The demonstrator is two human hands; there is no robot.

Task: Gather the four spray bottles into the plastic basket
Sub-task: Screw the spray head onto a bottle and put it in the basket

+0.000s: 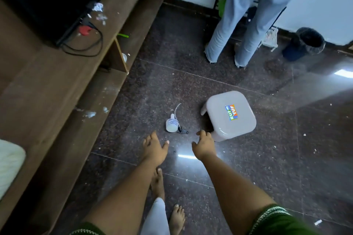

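Note:
A small white spray bottle (172,125) lies on its side on the dark floor, its black nozzle head and clear dip tube detached beside it. My left hand (155,146) hovers just below and left of the bottle, fingers spread and holding nothing. My right hand (203,144) reaches out below and right of it, next to the stool, also spread and holding nothing. A white slatted plastic basket (270,38) stands on the floor at the far wall, partly hidden behind a standing person's leg. No other spray bottle shows.
A grey plastic stool (230,115) stands right of the bottle. A person in light jeans (246,17) stands at the back. A dark bin (305,43) sits at the back right. A brown wooden TV unit (63,82) lines the left side. My bare feet (168,202) are below.

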